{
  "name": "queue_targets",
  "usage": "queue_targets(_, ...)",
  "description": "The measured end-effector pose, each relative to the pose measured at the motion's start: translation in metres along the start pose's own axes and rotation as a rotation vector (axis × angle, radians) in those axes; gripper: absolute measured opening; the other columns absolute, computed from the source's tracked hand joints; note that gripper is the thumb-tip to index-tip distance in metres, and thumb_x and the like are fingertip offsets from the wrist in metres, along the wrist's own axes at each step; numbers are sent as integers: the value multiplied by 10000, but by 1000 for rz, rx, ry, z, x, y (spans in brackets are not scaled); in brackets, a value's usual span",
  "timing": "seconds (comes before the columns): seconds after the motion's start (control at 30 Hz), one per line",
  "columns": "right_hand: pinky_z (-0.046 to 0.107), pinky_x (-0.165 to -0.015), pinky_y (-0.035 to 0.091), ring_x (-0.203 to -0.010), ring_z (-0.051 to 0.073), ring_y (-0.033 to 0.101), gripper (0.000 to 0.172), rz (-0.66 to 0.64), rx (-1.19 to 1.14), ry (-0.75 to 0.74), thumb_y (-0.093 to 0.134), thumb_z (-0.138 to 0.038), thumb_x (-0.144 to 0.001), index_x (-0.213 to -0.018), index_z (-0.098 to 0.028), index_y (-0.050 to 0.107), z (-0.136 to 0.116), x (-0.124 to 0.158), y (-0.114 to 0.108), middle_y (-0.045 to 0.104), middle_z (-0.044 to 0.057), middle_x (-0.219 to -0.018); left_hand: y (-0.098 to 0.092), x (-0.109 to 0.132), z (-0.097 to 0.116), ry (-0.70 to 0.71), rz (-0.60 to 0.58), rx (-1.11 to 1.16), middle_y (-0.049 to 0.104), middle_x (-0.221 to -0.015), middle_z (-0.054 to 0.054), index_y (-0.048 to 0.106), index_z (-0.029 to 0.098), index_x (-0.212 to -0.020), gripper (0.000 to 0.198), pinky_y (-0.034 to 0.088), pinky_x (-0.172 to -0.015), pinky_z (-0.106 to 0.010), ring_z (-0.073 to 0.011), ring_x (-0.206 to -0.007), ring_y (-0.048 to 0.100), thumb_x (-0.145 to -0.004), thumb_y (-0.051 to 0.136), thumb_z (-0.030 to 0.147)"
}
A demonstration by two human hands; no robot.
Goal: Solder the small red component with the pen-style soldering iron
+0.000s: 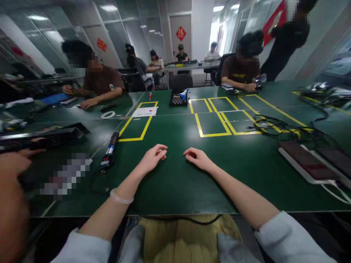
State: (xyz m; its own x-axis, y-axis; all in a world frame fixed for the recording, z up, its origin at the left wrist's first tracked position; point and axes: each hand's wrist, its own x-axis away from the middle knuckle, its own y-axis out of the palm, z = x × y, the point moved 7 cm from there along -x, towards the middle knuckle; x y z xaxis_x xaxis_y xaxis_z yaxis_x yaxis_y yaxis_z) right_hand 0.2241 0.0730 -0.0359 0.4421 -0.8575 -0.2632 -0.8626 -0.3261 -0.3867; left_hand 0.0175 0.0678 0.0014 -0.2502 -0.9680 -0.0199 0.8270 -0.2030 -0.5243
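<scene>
My left hand [154,157] rests on the green table [175,182], its fingers loosely bent and the thumb a little apart. A pale band [121,197] circles that forearm. Facing it across a short gap, my right hand [197,157] also rests there, with fingers curled forward and a space between thumb and forefinger. Both hands are open and I see nothing in them. Nearest to my left hand, on its left, lies a dark cylindrical device [110,149] with a silver-blue middle and a cable.
Yellow tape outlines [203,135] mark the table. A white sheet [145,111] and a black tray [178,98] of small parts lie farther back. Right are coiled black cables [270,124] and phone-like devices [304,160]. Another person's arm [12,182] reaches in at left; several people sit beyond.
</scene>
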Motion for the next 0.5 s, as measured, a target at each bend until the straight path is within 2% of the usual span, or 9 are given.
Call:
queue_targets(0.1, 241, -654, 433, -658, 108, 520, 309, -50, -63, -32, 594, -275, -839, -1125, -162, 560, -2, 1, 0, 602, -3, -792, 51, -14, 12, 2, -184, 147, 559, -696, 14, 486, 119, -1246, 491, 424, -664, -269, -122, -651, 531, -851, 539, 406)
queue_targets(0.2, 241, -652, 434, -660, 109, 526, 307, -94, -99, -58, 603, -310, -845, -1110, -162, 563, -4, 1, 3, 614, 2, -803, 80, -19, 17, 11, -290, 233, 530, -641, 34, 435, 110, -1321, 578, 396, -613, -246, -109, -601, 500, -846, 551, 419)
queue_targets(0.3, 246, -658, 437, -677, 116, 541, 251, -112, -114, -53, 598, -356, -856, -1003, -153, 597, -3, 0, 7, 626, 14, -798, 85, -18, 12, 2, -289, 266, 514, -610, 42, 415, 100, -1354, 615, 355, -576, -228, -92, -561, 460, -854, 543, 435)
queue_targets(0.5, 253, -658, 452, -688, 123, 555, 292, -128, -127, -24, 614, -419, -843, -945, -146, 597, 0, -2, 13, 628, 25, -807, 80, -16, 5, -27, -242, 313, 469, -559, 56, 452, 85, -1336, 608, 290, -511, -214, -74, -497, 396, -861, 527, 456)
